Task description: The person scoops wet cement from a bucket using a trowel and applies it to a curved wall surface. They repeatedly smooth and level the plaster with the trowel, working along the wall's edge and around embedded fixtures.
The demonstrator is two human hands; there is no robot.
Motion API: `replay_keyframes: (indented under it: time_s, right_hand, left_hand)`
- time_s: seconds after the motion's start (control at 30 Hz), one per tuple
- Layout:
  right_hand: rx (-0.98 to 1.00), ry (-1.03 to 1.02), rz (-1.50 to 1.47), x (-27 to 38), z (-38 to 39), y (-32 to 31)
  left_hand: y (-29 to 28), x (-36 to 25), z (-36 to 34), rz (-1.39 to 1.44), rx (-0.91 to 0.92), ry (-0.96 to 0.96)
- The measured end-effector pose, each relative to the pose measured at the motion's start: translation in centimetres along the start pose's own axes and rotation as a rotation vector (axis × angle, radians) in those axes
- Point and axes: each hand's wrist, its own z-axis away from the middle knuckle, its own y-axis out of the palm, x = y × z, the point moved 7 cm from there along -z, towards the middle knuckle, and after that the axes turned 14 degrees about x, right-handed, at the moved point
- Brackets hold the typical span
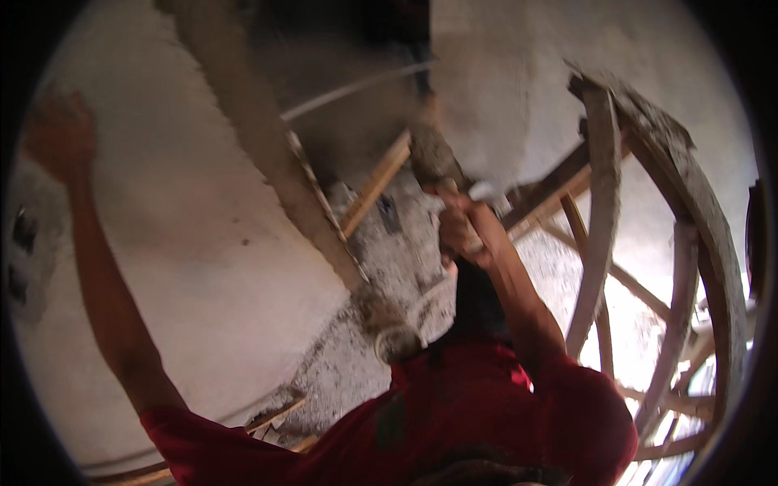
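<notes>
My right hand (pixel 466 231) is closed round the handle of a trowel (pixel 436 158), whose blade looks coated with grey mortar; blur softens its outline. Away to the left, my left hand (pixel 63 138) is stretched out at the pale plastered wall (pixel 162 186), fingers apart and holding nothing. I cannot tell whether its palm touches the surface. A rough brown-grey strip (pixel 259 162) runs along that wall's edge, beside a dark opening.
Wooden scaffolding (pixel 604 202) stands close on my right, its poles bent by the lens. A wooden board (pixel 377 185) leans in the opening. Below, a round bucket-like container (pixel 397 344) sits on rubble-strewn ground (pixel 340 385). Another pale wall (pixel 494 89) rises ahead.
</notes>
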Motion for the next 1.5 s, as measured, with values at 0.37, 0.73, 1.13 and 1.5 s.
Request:
replay_keyframes:
  time_s: [0.37,0.73,1.13,1.5]
  right_hand:
    - [-0.031,0.083,-0.019,-1.3,-3.0,-5.1]
    - [0.167,0.149,-0.145,2.9,-5.4,-3.8]
    - [0.355,-0.629,-0.329,18.5,-12.5,7.9]
    - [-0.227,-2.112,0.529,42.4,-4.8,35.1]
  left_hand:
    - [-3.1,-0.5,-0.7,0.394,0.191,-0.174]
    - [-3.7,-0.8,-0.8,0.390,0.214,-0.174]
    - [-4.5,-3.7,-4.9,0.484,0.228,-0.425]
    - [-4.1,-2.4,-3.7,0.576,0.069,-0.291]
